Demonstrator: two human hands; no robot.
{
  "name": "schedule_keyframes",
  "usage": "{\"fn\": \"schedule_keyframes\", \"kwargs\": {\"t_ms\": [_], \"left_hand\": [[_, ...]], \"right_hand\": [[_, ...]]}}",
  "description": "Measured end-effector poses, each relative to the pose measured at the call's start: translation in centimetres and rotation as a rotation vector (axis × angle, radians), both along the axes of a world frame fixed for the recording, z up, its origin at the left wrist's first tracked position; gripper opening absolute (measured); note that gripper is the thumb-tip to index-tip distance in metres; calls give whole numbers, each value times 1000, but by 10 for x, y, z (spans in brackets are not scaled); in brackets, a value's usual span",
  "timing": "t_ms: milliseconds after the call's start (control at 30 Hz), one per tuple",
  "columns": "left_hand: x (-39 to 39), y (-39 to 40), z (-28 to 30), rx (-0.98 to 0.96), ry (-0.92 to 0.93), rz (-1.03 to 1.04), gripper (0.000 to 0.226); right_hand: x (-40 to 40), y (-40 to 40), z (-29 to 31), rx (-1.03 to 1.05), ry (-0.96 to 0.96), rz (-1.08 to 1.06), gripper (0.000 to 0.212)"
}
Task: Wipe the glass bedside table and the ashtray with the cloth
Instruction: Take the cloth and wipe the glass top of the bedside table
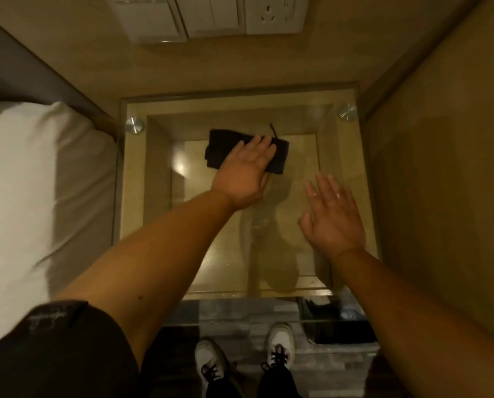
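— Where's the cloth right now?

— I see the dark cloth (223, 152) folded on the glass bedside table (159, 214), toward its far side, a little left of centre. A thin dark loop or tag sticks out from its far right corner.

— And the hands?

— The left hand (244, 173) lies flat on the cloth's right half, fingers straight and together, palm pressing down. It isn't gripping anything, just spread open on the fabric. The right hand (333, 215) is open too, fingers extended, over the right side of the glass, apart from the cloth. I can't tell whether it touches the surface or hovers just above it.

— What about the table itself?

— The top is clear glass with round metal studs (134, 125) at the two far corners. Through it I see a wooden recess, and the arms cast shadows or reflections across the pane. I can't make out the ashtray in this view.

— Around it?

— A white pillow (39, 179) on the bed sits just left of the table. On the wall beyond are switch plates and a socket (273, 14). Below the near edge are two white shoes (280, 344) with dark laces on a grey floor.
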State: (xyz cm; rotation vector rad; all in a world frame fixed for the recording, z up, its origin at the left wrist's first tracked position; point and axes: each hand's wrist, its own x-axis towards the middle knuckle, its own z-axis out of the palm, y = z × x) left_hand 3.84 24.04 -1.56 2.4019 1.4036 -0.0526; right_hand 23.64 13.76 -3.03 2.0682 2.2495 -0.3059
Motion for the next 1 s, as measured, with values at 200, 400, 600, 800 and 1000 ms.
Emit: {"fn": "schedule_keyframes", "kwargs": {"t_ms": [200,400,600,800,1000], "left_hand": [[-12,-94,0,-35,42,11,58],[-22,-197,-5,-57,51,-4,61],[-28,-252,-7,-75,60,-5,60],[-32,-281,-6,-64,65,1,58],[-34,-294,-3,-58,56,4,57]], "right_hand": [[0,-2,2,14,26,6,61],[0,-5,1,0,23,2,65],[-1,-9,1,0,33,8,62],[-1,-13,1,30,63,5,59],[0,-19,0,40,97,-15,59]]}}
